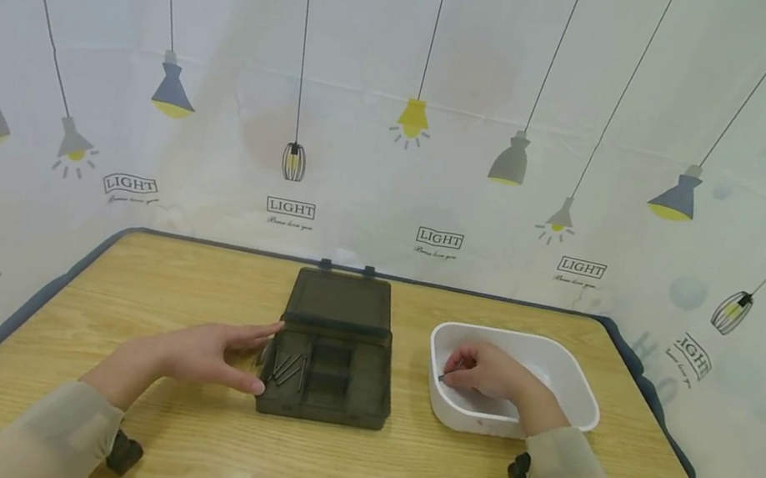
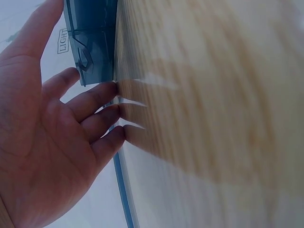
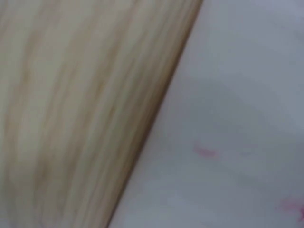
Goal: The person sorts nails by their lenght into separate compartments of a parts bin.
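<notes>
A dark translucent organizer box [image 1: 330, 374] with compartments sits on the table, its lid [image 1: 341, 300] swung back. Several thin screws or nails [image 1: 288, 369] lie in its left compartment. My left hand [image 1: 200, 352] steadies the box's left side, thumb near the front corner and fingers spread; the left wrist view shows its palm with nothing in it. Inside the white basin [image 1: 568, 380], my right hand [image 1: 486, 370] pinches a small dark thin piece, probably a screw, at its fingertips near the left wall. The right wrist view shows no hand.
The wooden table [image 1: 182, 442] has a dark blue edge along its back and sides. A white curtain [image 1: 377, 44] printed with lamps hangs behind it. The basin's outer wall [image 3: 228, 123] fills the right of the right wrist view.
</notes>
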`<action>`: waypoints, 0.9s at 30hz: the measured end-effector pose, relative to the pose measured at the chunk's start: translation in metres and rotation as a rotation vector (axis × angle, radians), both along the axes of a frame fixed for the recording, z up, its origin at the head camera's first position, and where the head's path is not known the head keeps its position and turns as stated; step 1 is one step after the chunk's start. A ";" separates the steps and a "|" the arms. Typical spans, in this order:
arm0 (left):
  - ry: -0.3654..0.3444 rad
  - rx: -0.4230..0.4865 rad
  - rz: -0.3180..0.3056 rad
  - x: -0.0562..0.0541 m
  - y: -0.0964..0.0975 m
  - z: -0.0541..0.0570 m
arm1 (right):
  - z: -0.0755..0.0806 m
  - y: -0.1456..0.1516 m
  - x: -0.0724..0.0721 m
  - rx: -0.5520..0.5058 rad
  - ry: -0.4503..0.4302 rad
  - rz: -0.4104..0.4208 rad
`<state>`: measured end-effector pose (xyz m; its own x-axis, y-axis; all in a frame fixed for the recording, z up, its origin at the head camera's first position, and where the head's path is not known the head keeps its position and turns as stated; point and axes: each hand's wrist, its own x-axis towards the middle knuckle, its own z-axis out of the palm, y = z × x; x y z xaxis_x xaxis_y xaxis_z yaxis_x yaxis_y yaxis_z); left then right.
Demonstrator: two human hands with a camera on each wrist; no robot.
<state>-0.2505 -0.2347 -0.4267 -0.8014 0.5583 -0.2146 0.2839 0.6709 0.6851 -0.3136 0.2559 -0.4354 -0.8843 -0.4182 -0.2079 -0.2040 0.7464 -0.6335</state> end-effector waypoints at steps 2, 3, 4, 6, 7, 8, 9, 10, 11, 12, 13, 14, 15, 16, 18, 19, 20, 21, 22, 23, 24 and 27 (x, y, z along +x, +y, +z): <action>0.000 0.001 0.000 0.000 0.000 0.000 | 0.000 0.000 0.000 0.013 0.001 -0.008; 0.000 0.001 0.000 0.000 0.000 0.000 | 0.000 0.000 0.001 0.020 0.000 -0.012; -0.001 0.001 0.001 0.000 0.000 0.000 | 0.000 0.000 0.001 0.027 -0.001 -0.015; -0.002 0.002 0.002 0.000 0.000 0.001 | 0.001 0.000 0.001 0.040 -0.002 -0.020; -0.002 0.002 0.002 0.000 0.000 0.000 | 0.001 -0.001 0.001 0.044 -0.010 -0.027; -0.001 0.002 0.001 0.000 0.000 0.001 | 0.001 0.000 0.001 0.051 -0.005 -0.022; -0.001 0.002 0.001 0.000 0.000 0.001 | 0.001 -0.001 0.001 0.054 -0.005 -0.022; 0.000 0.003 0.002 0.001 0.000 0.001 | 0.001 -0.001 0.001 0.058 -0.005 -0.022; -0.001 0.004 0.001 0.001 0.000 0.001 | 0.001 -0.001 0.002 0.061 -0.005 -0.022; -0.002 0.005 0.001 0.001 0.000 0.001 | 0.001 -0.001 0.002 0.064 -0.004 -0.019; -0.003 0.005 0.000 0.001 0.000 0.001 | 0.002 -0.001 0.002 0.069 0.001 -0.011; -0.005 0.006 0.001 0.001 0.000 0.001 | 0.002 -0.002 0.002 0.073 0.003 -0.007; -0.006 0.007 0.001 0.001 0.000 0.002 | 0.002 -0.002 0.002 0.076 -0.001 -0.009; -0.008 0.008 0.002 0.001 0.000 0.002 | 0.002 -0.003 0.002 0.079 0.000 -0.007; -0.006 0.006 0.001 0.001 0.000 0.001 | 0.003 -0.003 0.003 0.091 0.010 0.007; -0.003 0.004 0.002 0.001 0.000 0.001 | 0.004 -0.004 0.003 0.099 0.018 0.015; -0.002 0.001 0.004 0.001 0.000 0.001 | 0.004 -0.004 0.003 0.106 0.018 0.015; 0.000 0.000 0.002 0.001 0.000 0.000 | 0.005 -0.004 0.004 0.112 0.025 0.024; 0.000 -0.001 0.002 0.001 0.000 0.000 | 0.006 -0.004 0.004 0.118 0.032 0.033; 0.003 -0.002 0.000 0.001 -0.001 0.000 | 0.006 -0.004 0.004 0.124 0.041 0.044; 0.000 -0.003 0.002 0.001 -0.001 -0.001 | 0.007 -0.004 0.004 0.128 0.049 0.052; -0.001 0.004 -0.003 0.001 -0.001 -0.001 | 0.008 -0.003 0.004 0.125 0.072 0.059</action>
